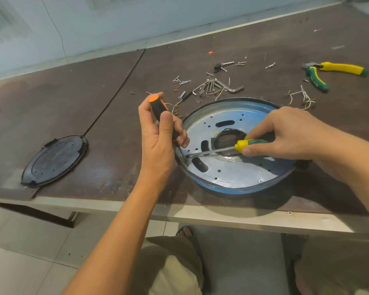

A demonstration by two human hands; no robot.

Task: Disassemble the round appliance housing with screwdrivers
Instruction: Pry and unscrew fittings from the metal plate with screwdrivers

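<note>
Worktop of dark brown board (73, 99) carries the round blue metal housing (232, 189) near its front edge, open side up. Left hand (158, 141), at the housing's left rim, grips a black screwdriver with orange cap (158, 105), shaft pointing down at the rim. Right hand (285, 133), above the housing, grips a yellow-and-green-handled screwdriver (251, 142); its tip meets the other shaft at that rim.

Single head-worn view, looking forward and down, close over worktable (94, 116)
</note>
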